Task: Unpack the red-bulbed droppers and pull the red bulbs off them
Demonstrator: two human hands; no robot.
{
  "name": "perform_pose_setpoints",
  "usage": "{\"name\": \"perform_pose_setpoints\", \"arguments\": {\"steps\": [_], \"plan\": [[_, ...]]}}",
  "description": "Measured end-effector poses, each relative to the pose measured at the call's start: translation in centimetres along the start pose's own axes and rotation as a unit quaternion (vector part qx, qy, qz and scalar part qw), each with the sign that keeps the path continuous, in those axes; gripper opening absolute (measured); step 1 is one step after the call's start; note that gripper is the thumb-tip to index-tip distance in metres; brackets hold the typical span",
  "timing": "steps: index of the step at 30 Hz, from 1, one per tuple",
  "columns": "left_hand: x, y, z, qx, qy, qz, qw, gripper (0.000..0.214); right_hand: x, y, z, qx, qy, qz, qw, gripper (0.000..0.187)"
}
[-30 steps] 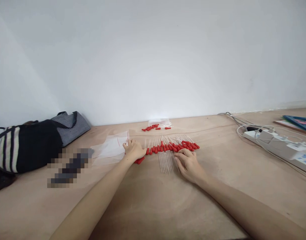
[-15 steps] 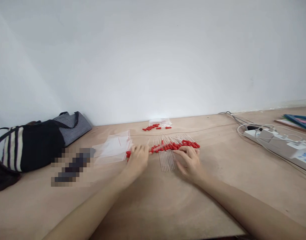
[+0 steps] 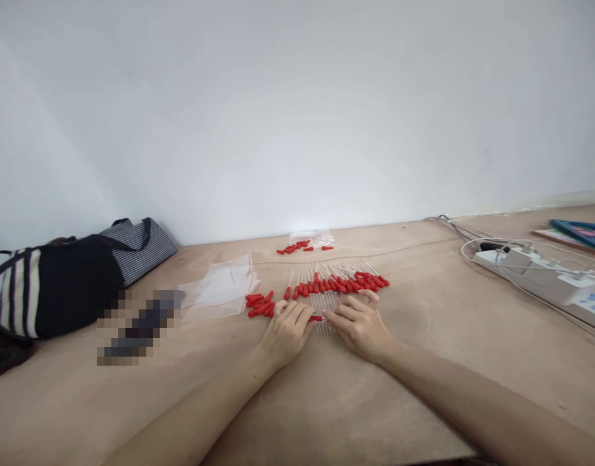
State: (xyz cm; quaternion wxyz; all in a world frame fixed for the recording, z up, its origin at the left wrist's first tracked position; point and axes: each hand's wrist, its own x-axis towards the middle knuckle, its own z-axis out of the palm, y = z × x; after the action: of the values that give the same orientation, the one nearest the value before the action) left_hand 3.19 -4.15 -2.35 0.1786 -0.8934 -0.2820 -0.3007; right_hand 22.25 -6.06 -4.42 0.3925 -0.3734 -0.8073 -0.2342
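left hand (image 3: 286, 331) pinches red rubber cap (image 3: 316, 318) | right hand (image 3: 361, 327) fingers narrow on clear tubes (image 3: 326, 303)

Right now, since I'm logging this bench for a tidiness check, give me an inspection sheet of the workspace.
Surface: wooden tabletop.
Job's things: row of red-bulbed droppers; loose red bulbs; clear bags; far packet with bulbs.
Clutter: striped bag; blurred dark object.
Grippers: left hand and right hand meet at one red bulb; grip unclear.
Cables: power strip with cords, right.
Surroundings: white wall.
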Motion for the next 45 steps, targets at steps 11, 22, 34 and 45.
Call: {"name": "perform_pose_setpoints", "arguments": {"steps": [11,22,34,45], "plan": [[-0.5,-0.4,-0.1,0.028,-0.002,0.039,0.999,0.018,0.4,-0.1,-0.8,0.011,0.013,-0.042,0.999,0.021],[-0.5,0.0,-0.5,0.034,-0.040,0.037,0.998,0.021,0.1,-0.3,-1.2,0.053,-0.027,0.001,0.998,0.020],[-0.9,-4.4,-1.5,-0.042,0.035,-0.199,0.978,0.022,-1.1,1.8,-1.9,0.026,-0.074,0.180,0.980,0.028],[-1.0,-8.2,-3.2,0.049,-0.130,-0.415,0.899,0.016,-1.6,1.7,-0.4,-0.011,-0.116,0.237,0.965,0.027]]}}
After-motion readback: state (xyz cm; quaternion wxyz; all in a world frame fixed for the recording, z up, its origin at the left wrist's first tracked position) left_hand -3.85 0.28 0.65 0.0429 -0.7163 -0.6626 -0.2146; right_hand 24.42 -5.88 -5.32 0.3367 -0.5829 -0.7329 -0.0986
